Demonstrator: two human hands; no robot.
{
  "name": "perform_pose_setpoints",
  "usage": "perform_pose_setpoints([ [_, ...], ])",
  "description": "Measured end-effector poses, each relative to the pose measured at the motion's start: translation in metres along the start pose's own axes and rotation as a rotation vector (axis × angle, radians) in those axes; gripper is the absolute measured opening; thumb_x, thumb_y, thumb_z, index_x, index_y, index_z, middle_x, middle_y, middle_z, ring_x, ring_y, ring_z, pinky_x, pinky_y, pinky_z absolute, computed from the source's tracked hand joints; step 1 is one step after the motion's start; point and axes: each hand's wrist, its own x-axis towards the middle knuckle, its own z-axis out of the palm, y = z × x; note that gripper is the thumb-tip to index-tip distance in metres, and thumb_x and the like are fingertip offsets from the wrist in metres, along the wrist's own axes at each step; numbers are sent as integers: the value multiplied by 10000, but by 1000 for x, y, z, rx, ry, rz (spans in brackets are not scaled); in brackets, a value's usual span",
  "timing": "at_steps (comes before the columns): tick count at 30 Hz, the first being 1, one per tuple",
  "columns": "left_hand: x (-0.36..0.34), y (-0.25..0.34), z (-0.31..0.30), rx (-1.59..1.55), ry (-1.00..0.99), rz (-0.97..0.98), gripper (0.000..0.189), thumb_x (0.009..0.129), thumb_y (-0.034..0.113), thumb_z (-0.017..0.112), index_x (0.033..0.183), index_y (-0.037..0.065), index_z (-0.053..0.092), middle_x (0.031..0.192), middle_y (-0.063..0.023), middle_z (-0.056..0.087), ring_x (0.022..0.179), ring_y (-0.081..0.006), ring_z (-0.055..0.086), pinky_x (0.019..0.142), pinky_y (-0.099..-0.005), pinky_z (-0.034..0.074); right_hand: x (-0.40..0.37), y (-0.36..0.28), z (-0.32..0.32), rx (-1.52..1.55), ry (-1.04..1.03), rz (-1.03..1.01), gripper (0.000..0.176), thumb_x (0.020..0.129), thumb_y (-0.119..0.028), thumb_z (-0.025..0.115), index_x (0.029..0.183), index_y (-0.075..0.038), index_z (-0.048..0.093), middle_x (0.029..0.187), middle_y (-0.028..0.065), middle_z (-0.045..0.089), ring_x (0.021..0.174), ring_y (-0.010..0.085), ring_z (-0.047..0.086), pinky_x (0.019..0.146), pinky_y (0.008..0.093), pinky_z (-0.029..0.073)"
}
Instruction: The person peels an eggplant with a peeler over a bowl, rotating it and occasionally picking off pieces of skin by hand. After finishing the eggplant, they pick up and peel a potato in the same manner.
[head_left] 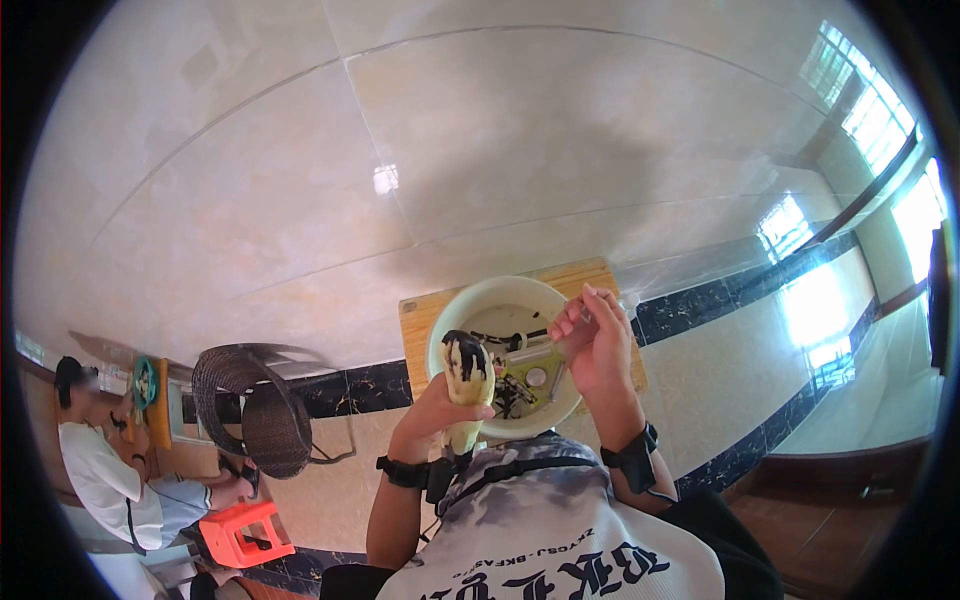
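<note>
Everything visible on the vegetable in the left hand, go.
The vegetable is long and thick, with pale yellow-green flesh showing and dark, near-black skin left in patches, mostly at the far end; it looks partly peeled. The surface seems smooth and moist. It lies lengthwise away from the wearer, over the near-left side of the basin. The left hand wraps its middle, thumb across the top, and that grip hides part of it. Whether it touches the rim, I can't tell.

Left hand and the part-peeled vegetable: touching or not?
Touching. The head view shows it: the left hand grips the part-peeled vegetable, with the thumb lying across it.
</note>
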Motion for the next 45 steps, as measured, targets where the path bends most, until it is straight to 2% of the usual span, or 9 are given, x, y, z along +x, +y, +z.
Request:
perform_pose_setpoints([
  [11,0,10,5,-52,-5,-68,831,661,-71,879,1426,45,577,1289,-44,683,1057,-187,680,967,-366,548,0,-1,-3,-42,13,-20,85,1039,-118,601,994,-80,539,786,76,586,684,217,587,655,401,506],
  [14,-1,5,4,-37,-18,-19,838,654,-80,877,1425,47,574,1294,-40,679,1081,-184,673,969,-362,546,2,-1,-4,-44,12,-19,87,1038,-121,604,992,-82,542,786,75,586,682,216,587,653,402,505],
  [17,-4,10,6,-40,-45,53,858,647,-85,876,1434,50,562,1330,-36,660,1163,-178,641,1008,-358,525,4,1,-7,-39,25,-13,85,1037,-120,606,991,-84,543,784,74,587,679,215,587,651,403,504],
  [20,-6,14,7,-71,-48,-3,885,639,-78,882,1449,55,549,1356,-36,641,1256,-173,589,1057,-353,492,6,4,-10,-28,23,-3,79,1035,-115,605,994,-86,544,782,74,586,678,216,587,651,405,503],
  [26,-7,16,6,72,-59,47,882,641,-54,897,1452,62,569,1321,-36,640,1195,-153,606,1029,-331,495,6,6,-9,-40,44,7,74,1034,-112,603,1006,-85,540,780,76,585,676,221,585,651,408,504],
  [29,-9,14,3,37,-54,-35,872,662,-22,899,1465,64,570,1301,-39,640,1153,-154,613,1014,-330,496,7,7,-11,-38,38,3,79,1032,-114,606,1008,-84,537,779,77,585,674,222,584,651,409,505],
  [32,-8,8,2,-15,-52,-23,871,681,8,901,1481,64,561,1286,-43,642,1144,-163,611,1013,-331,490,6,6,-9,-44,46,7,88,1037,-114,603,971,-95,547,772,73,574,679,213,566,653,396,487],
  [41,-8,15,7,18,-33,37,866,645,-34,903,1435,65,561,1318,-47,648,1225,-167,590,1066,-350,474,8,8,-8,-47,32,5,82,1027,-110,611,1000,-86,537,775,79,587,676,232,590,652,414,503],
  [45,-7,14,7,28,-19,45,820,657,-42,897,1406,61,578,1228,-40,686,1151,-177,647,995,-353,520,8,10,-9,-49,33,10,82,1025,-110,613,1000,-87,539,774,78,585,673,230,585,655,412,499],
])
